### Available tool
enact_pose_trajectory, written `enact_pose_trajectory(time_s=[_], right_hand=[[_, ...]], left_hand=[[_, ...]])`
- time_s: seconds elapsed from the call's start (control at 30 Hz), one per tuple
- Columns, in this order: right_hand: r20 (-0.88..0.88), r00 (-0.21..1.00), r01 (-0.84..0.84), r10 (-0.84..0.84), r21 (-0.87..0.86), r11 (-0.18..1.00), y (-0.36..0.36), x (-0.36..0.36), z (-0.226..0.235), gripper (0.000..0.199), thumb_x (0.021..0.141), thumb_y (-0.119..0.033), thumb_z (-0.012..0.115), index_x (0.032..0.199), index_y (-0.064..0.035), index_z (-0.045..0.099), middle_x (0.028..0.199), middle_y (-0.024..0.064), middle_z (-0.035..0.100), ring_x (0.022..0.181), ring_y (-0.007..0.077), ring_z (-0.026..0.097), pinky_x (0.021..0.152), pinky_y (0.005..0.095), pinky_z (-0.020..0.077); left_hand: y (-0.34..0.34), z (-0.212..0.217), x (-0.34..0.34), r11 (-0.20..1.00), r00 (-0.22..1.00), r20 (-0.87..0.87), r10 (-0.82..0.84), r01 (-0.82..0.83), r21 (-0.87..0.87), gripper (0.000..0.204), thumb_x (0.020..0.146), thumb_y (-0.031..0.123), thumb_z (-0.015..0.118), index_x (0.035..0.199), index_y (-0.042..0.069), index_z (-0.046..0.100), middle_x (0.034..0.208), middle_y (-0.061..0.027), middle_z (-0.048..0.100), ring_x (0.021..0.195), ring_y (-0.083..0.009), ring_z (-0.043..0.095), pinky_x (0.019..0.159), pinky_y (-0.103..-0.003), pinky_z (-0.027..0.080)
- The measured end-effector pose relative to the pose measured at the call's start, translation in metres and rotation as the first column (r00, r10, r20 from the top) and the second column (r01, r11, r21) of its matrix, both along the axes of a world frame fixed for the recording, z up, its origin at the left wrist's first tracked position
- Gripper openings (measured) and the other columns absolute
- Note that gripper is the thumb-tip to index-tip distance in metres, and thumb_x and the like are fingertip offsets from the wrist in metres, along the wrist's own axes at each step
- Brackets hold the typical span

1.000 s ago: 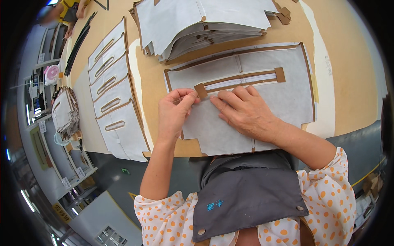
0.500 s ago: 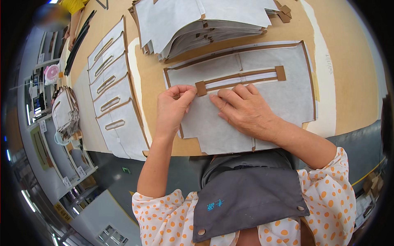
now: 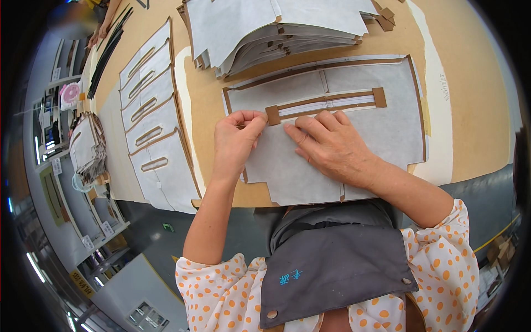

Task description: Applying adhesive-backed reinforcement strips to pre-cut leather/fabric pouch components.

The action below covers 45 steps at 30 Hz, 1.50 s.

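A pale grey fabric panel (image 3: pixel 310 177) with brown edges lies flat on the table in front of me. A long zipper slot (image 3: pixel 326 103) with white insides runs across it, with a brown tab (image 3: pixel 273 115) at its left end and another brown tab (image 3: pixel 379 97) at its right. Beside the left tab, my left hand (image 3: pixel 237 135) is closed in a pinch; what its fingertips hold is too small to make out. My right hand (image 3: pixel 337 145) rests palm down on the panel just below the slot, fingers bent and a little apart, holding nothing.
Behind the panel stands a thick stack of similar panels (image 3: pixel 238 27). Overlapping slotted panels (image 3: pixel 160 182) lie in a row to the left. Black strips (image 3: pixel 105 61) and another person's hand (image 3: pixel 100 34) are at the far left, above a shelf with a pink fan (image 3: pixel 70 95).
Both hands keep nearly the same pose on the panel, with only a slight shift of the fingers. The other person's arm at the far left has moved a little.
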State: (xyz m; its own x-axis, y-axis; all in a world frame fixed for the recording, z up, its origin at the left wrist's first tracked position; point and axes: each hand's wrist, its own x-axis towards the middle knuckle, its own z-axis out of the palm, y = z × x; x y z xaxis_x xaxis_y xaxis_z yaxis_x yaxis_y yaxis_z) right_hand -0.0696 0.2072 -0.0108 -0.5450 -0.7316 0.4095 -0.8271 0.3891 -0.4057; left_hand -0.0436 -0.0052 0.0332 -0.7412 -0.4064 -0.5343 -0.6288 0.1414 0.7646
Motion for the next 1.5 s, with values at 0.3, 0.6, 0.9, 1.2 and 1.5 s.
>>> enact_pose_trajectory(time_s=[0.3,0.6,0.9,1.2,1.5], right_hand=[[0.027,0.999,-0.033,0.031,0.079,0.996,0.001,-0.001,0.009,0.057,0.083,-0.036,0.073,0.131,-0.0095,0.059,0.108,-0.0004,0.054,0.096,0.0172,0.050,0.079,0.0344,0.0388],[0.015,0.999,-0.032,0.030,0.116,0.993,-0.008,-0.003,0.004,0.068,0.085,-0.049,0.067,0.139,-0.0098,0.056,0.106,0.0007,0.051,0.093,0.0173,0.049,0.076,0.0349,0.0361],[0.016,1.000,-0.021,0.019,0.122,0.992,-0.011,0.000,-0.001,0.068,0.083,-0.049,0.068,0.138,-0.0103,0.057,0.106,0.0006,0.051,0.093,0.0171,0.049,0.077,0.0358,0.0368],[0.036,0.999,-0.017,0.012,0.121,0.992,-0.011,-0.002,0.004,0.066,0.083,-0.045,0.071,0.136,-0.0095,0.057,0.108,0.0005,0.053,0.093,0.0181,0.050,0.078,0.0365,0.0369],[-0.002,1.000,-0.028,0.028,0.164,0.986,-0.006,-0.002,0.017,0.060,0.084,-0.037,0.073,0.137,-0.0118,0.057,0.111,0.0013,0.056,0.094,0.0192,0.052,0.078,0.0351,0.0384]], left_hand=[[-0.002,-0.006,0.001,1.000,0.999,-0.044,-0.006,0.006,0.006,0.016,0.086,0.011,0.075,0.094,-0.002,0.071,0.068,0.0030,0.058,0.053,-0.0030,0.045,0.048,-0.019,0.033],[-0.003,-0.007,0.003,1.000,0.999,-0.052,-0.016,0.016,-0.002,0.018,0.084,0.012,0.073,0.093,-0.003,0.072,0.067,0.0020,0.061,0.055,-0.0040,0.049,0.051,-0.021,0.039],[-0.007,-0.011,0.000,0.992,0.989,-0.119,-0.089,0.077,-0.101,0.027,0.083,0.019,0.081,0.097,0.002,0.065,0.062,0.0042,0.055,0.051,-0.0033,0.046,0.047,-0.020,0.031],[-0.002,-0.004,-0.009,0.966,0.982,-0.047,-0.181,0.169,-0.195,0.030,0.083,0.023,0.080,0.093,-0.001,0.066,0.062,0.0010,0.060,0.051,-0.0060,0.052,0.048,-0.024,0.040],[-0.009,-0.020,-0.001,0.967,0.959,-0.218,-0.182,0.135,-0.215,0.024,0.087,0.021,0.078,0.092,0.001,0.066,0.062,0.0031,0.056,0.052,-0.0038,0.047,0.047,-0.023,0.035]])
